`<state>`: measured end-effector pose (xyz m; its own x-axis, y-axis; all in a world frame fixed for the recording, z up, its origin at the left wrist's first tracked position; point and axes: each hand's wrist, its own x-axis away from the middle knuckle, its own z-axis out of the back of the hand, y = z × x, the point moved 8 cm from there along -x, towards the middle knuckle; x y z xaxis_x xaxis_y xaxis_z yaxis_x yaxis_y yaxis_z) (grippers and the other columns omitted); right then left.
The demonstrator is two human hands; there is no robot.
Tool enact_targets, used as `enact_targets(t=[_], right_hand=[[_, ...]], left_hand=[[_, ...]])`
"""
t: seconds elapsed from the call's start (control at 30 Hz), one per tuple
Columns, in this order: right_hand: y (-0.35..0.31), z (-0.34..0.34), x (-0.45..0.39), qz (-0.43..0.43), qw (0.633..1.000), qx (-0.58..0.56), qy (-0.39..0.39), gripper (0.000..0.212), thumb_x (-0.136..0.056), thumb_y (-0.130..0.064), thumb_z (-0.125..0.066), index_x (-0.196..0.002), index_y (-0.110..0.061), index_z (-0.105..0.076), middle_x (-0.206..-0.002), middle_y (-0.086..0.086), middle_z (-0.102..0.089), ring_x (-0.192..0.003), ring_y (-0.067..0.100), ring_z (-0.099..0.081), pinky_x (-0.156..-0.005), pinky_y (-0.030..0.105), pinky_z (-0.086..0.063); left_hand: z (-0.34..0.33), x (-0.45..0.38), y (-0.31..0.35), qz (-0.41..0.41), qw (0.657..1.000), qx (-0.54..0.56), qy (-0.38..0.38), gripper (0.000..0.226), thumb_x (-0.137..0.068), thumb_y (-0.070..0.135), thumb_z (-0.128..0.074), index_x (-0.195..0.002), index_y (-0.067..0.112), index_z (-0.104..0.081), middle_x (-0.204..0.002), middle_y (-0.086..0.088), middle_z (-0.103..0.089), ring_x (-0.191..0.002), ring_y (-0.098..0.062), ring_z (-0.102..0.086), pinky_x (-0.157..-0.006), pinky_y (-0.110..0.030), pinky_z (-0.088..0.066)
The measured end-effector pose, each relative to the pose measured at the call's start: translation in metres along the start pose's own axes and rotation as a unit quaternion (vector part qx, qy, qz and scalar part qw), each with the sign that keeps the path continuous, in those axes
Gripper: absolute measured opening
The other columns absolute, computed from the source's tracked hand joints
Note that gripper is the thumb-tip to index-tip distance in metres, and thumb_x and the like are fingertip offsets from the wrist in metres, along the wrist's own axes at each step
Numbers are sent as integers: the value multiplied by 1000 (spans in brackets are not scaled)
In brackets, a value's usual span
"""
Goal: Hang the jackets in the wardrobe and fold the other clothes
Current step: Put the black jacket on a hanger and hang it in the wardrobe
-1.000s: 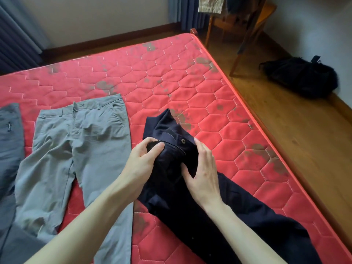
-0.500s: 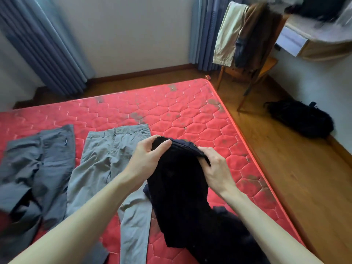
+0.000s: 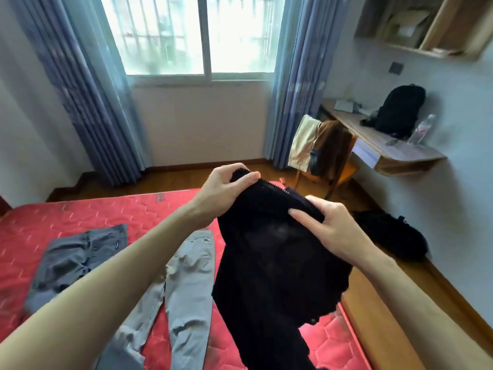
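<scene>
- Wall shelf (image 3: 437, 28) above the surface (image 3: 394, 153) holds blurred items; a black backpack (image 3: 400, 110) stands on the surface.
- Both hands pinch the dark trousers' (image 3: 272, 263) waistband, left hand (image 3: 226, 188) higher, right hand (image 3: 328, 228) lower, garment hanging over the red mattress (image 3: 80, 217).

Red quilted mattress (image 3: 80, 217) carries 2 garments: light grey trousers (image 3: 186, 284) spread flat at middle, darker grey garment (image 3: 77, 260) crumpled to their left. Wooden floor (image 3: 400, 316) alongside, black bag (image 3: 389, 236) lying on it.
</scene>
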<state>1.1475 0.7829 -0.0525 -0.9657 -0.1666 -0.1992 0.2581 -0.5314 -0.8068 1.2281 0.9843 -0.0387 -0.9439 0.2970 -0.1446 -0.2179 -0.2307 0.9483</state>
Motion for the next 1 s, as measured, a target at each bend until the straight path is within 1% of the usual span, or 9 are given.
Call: enact_targets(t=[0.17, 0.3, 0.4, 0.47, 0.53, 0.63, 0.8, 0.9, 1.0], right_hand=[[-68, 49, -9, 50, 998, 40, -24, 23, -106, -29, -56, -109, -18, -76, -90, -10, -77, -81, 7, -74, -68, 19, -54], [-125, 77, -19, 99, 993, 55, -9, 32, -105, -37, -54, -102, -15, -77, -84, 6, -75, -76, 25, -71, -67, 40, -54], [-156, 89, -23, 125, 991, 46, -12, 30, -104, -38, -55, -103, -19, -78, -85, 2, -76, -75, 21, -72, -69, 39, -57], [-168, 92, -24, 136, 990, 35, -15, 30, -104, -36, -57, -105, -17, -79, -88, 0, -79, -80, 19, -75, -71, 38, -59], [-177, 94, -24, 153, 988, 32, -12, 29, -103, -34, -59, -96, -14, -79, -77, -5, -75, -72, 8, -69, -64, 32, -53], [-193, 99, -30, 165, 986, 36, -11, 39, -103, -36, -62, -82, -5, -74, -67, 11, -63, -63, 15, -55, -59, 41, -42], [-236, 117, -42, 192, 981, 14, -1, 32, -102, -32, -64, -77, -17, -76, -63, -10, -66, -58, 7, -58, -56, 23, -44], [-252, 119, -47, 213, 977, 6, 12, 32, -102, -32, -65, -79, -16, -77, -63, -10, -66, -57, 4, -57, -54, 18, -43], [-258, 113, -47, 226, 974, -1, 20, 29, -104, -29, -62, -84, -15, -78, -68, -12, -73, -62, 0, -64, -58, 14, -47]], left_hand=[[17, 0, 86, -60, 998, -30, -11, 33, -102, 34, -66, -86, 5, -66, -73, 0, -56, -67, -8, -52, -59, -21, -44], [39, 5, 142, -101, 994, -37, 9, 43, -100, 40, -67, -88, -1, -65, -76, -8, -56, -70, -12, -52, -64, -27, -43], [55, 14, 174, -131, 990, -49, 29, 53, -91, 47, -74, -91, -5, -65, -77, -14, -60, -69, -11, -56, -62, -23, -43], [60, 21, 185, -132, 989, -66, 9, 55, -79, 49, -82, -92, -2, -66, -77, -6, -63, -71, -9, -59, -64, -20, -47], [62, 27, 187, -118, 988, -95, -20, 45, -72, 40, -89, -92, 5, -68, -80, 1, -67, -74, -7, -63, -69, -20, -51], [69, 30, 194, -110, 983, -143, -41, 41, -70, 24, -95, -96, 7, -67, -81, 3, -68, -75, -7, -64, -73, -22, -52], [93, 29, 233, -133, 976, -172, -13, 40, -71, 25, -94, -96, 9, -67, -82, 3, -66, -77, -9, -65, -75, -29, -53], [108, 33, 238, -131, 979, -156, 4, 49, -72, 22, -95, -108, 3, -68, -98, -6, -74, -91, -18, -72, -90, -40, -59], [106, 43, 215, -101, 989, -102, -41, 43, -81, 11, -87, -120, 7, -70, -114, -5, -77, -108, -20, -74, -100, -38, -58]])
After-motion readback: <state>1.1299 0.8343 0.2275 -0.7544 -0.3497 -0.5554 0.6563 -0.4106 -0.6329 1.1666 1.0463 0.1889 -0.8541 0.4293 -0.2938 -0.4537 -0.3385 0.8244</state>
